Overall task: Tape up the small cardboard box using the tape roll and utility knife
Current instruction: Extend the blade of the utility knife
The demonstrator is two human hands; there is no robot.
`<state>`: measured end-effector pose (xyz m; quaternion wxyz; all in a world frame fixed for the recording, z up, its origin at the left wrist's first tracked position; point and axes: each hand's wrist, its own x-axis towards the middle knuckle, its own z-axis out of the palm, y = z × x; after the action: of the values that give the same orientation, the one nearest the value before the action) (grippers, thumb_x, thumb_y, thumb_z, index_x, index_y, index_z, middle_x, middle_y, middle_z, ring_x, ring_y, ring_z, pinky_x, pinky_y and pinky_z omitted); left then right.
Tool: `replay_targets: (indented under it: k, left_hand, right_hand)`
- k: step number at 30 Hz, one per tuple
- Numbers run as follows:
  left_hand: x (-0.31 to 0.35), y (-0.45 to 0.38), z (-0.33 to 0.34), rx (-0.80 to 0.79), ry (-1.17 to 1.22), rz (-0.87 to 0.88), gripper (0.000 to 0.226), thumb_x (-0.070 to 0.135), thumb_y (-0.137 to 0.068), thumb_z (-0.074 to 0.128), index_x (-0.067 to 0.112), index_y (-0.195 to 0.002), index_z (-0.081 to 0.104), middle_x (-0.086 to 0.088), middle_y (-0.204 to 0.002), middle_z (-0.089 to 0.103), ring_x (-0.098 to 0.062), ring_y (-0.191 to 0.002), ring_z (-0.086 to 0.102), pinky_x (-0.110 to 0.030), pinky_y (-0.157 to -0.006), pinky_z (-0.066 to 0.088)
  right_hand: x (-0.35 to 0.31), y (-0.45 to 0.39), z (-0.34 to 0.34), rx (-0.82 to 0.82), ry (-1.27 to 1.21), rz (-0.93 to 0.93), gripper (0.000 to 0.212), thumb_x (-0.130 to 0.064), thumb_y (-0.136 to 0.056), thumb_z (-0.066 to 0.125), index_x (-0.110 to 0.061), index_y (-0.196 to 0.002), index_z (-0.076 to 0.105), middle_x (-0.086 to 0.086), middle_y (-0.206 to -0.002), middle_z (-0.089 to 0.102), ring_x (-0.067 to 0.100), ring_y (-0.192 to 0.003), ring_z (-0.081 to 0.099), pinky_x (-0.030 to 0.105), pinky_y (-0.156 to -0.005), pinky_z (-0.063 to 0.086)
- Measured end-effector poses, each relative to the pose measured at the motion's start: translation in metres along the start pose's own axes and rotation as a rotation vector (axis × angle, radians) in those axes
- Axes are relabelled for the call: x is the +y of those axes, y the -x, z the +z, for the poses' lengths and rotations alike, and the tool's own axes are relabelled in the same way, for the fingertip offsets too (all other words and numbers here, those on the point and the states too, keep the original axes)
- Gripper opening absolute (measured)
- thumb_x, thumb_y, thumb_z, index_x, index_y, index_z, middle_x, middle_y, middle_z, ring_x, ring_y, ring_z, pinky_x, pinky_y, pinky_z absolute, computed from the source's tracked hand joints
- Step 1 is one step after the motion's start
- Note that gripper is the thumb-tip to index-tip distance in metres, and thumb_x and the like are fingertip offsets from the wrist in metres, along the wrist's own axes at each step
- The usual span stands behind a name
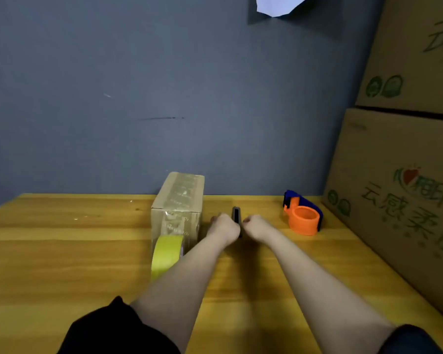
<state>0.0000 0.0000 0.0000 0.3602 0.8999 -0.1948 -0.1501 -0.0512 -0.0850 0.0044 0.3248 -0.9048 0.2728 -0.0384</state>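
A small cardboard box (178, 200) with shiny clear tape along its top and front stands on the wooden table (62, 251) against the blue wall. A yellow tape roll (165, 254) stands on edge against the box's front. Just right of the box, a dark utility knife (236, 215) sits between my two hands. My left hand (224, 227) is closed around its near end from the left. My right hand (256, 226) is closed at the knife's right side, touching it. The knife's near end is hidden by my fingers.
An orange and blue tape dispenser (303, 215) sits on the table to the right of my hands. Two large printed cardboard cartons (399, 162) are stacked along the right edge. A pale sheet of paper (276, 5) hangs on the wall above.
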Motion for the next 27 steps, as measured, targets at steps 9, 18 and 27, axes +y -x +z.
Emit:
replay_targets:
  k: [9,18,27]
  left_hand:
    - [0.003,-0.026,0.017,-0.135,0.296,-0.125,0.044,0.011,-0.094,0.035,0.003,-0.138,0.039,-0.019,-0.131,0.054,-0.033,-0.12,0.053,-0.038,-0.101,0.041]
    - [0.009,-0.018,0.01,-0.134,0.553,-0.244,0.023,0.0,-0.094,0.036,0.002,-0.11,0.052,-0.011,-0.076,0.053,-0.018,-0.066,0.05,-0.025,-0.056,0.041]
    - [0.013,0.006,0.0,-0.161,0.508,-0.179,0.026,0.011,-0.094,0.041,0.005,-0.113,0.057,-0.008,-0.091,0.061,-0.016,-0.082,0.055,-0.022,-0.056,0.043]
  right_hand:
    - [-0.006,-0.022,0.0,-0.019,-0.566,0.243,0.029,0.0,-0.09,0.035,-0.01,-0.066,0.046,0.008,-0.064,0.045,0.02,-0.055,0.042,0.026,-0.049,0.035]
    - [-0.01,-0.022,0.002,-0.132,-0.473,0.365,0.026,-0.005,-0.091,0.041,-0.011,-0.065,0.045,0.009,-0.062,0.046,0.017,-0.051,0.043,0.02,-0.044,0.029]
    - [-0.005,0.012,0.0,-0.113,-0.747,0.321,0.026,-0.008,-0.094,0.038,-0.012,-0.07,0.047,0.007,-0.064,0.048,0.017,-0.057,0.046,0.022,-0.051,0.029]
